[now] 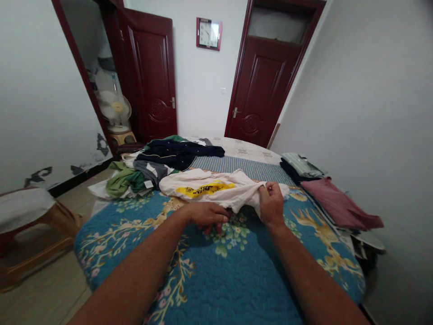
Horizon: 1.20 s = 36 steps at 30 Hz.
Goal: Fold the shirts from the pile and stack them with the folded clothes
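A white shirt [246, 187] with a yellow printed patch and dark lettering lies rumpled across the bed. My right hand [272, 203] grips its near edge on the right and lifts that part a little, fingers and thumb closed on the cloth. Just in front of the shirt's near edge is my left hand [208, 214], palm down over the blue flowered bed cover [223, 280]. Its fingers are loosely bent and apart, with no cloth visible in them.
Left of the shirt is a loose heap with a green garment [122, 180] and a dark navy garment [169, 153]. Folded clothes, including a pink garment [338, 201] and a striped garment [301, 164], are stacked along the right wall. A stool [40, 225] stands at the left.
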Tool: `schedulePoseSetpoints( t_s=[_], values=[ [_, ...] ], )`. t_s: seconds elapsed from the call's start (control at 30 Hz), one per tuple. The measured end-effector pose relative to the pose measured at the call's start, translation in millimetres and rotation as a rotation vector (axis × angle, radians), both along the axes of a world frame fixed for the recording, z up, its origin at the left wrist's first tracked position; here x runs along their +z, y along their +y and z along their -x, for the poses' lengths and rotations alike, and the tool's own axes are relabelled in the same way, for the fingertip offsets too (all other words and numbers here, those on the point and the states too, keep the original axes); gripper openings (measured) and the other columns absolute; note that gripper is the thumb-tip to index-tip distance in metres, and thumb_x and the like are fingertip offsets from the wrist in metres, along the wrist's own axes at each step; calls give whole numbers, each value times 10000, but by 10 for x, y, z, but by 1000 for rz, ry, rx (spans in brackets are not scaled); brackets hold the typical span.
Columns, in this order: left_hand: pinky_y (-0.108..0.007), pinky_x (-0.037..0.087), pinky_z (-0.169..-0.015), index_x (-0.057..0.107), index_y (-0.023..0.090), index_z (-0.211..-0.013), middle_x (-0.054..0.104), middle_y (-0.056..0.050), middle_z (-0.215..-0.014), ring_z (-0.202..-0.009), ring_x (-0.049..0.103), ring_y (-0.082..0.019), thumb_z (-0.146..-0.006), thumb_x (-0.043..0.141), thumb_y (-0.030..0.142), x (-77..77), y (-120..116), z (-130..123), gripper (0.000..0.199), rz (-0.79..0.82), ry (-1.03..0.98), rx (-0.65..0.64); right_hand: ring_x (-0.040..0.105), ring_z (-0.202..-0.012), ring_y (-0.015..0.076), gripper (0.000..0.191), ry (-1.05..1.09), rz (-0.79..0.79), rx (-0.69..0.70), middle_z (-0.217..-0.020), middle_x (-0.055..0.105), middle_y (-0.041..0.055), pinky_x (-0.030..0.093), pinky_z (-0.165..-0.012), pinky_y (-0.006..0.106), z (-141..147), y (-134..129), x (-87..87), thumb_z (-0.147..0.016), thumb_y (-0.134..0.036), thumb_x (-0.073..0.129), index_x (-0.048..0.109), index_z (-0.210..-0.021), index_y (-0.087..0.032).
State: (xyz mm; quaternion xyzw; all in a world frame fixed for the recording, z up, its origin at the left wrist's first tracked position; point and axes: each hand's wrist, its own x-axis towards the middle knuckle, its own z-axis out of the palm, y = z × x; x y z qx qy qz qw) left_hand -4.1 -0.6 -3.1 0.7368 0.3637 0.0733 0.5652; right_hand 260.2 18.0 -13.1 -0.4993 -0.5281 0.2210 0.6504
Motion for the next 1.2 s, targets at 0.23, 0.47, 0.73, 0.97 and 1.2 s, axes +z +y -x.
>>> schedulePoseSetpoints(
  t_s=[0.23, 0.47, 0.73, 0.97, 1.2],
  values=[
    [-252, 536, -544, 623, 241, -1269, 743, -92, -1162, -754, 742, -188, -841, 786, 628, -209, 39, -274, 599, 132, -365, 378, 444, -654, 152, 261, 1, -45, -2, -731, 457, -62, 378, -594, 276, 23, -40, 25, -893, -462, 632, 459, -887, -266],
    [-353, 644, -709, 644, 191, -1177, 771, -130, -1145, -918, 768, -240, -847, 834, 487, -156, 118, -336, 483, 301, -820, 634, 577, -726, 189, 107, -440, -123, 241, -829, 650, -1, 474, -704, 309, 189, -213, -92, -907, -309, 637, 537, -917, -273],
    [-365, 664, -666, 715, 126, -1083, 795, -104, -893, -725, 772, -242, -914, 687, 257, 3, 432, 217, 215, 346, -999, 905, 697, -881, 196, 440, -755, -202, 679, -1112, 757, 77, 555, -863, 328, 618, -436, -209, -935, -187, 607, 623, -1374, -218],
    [-554, 667, -891, 729, 132, -1103, 816, -148, -925, -968, 797, -399, -980, 596, 363, 105, 590, 743, 294, 322, -1156, 1127, 689, -1154, 229, 335, -788, -293, 456, -1244, 742, 103, 549, -1039, 390, 315, -177, -195, -979, -213, 566, 680, -1294, -216],
    [-417, 691, -758, 674, 173, -854, 734, -60, -707, -762, 786, -283, -957, 662, 343, -10, 758, 1149, 199, 219, -1255, 1322, 566, -1362, 275, 469, -813, -82, -168, -1386, 646, 176, 438, -1217, 471, -669, 529, -458, -920, -146, 469, 649, -1353, -139]
  ],
)
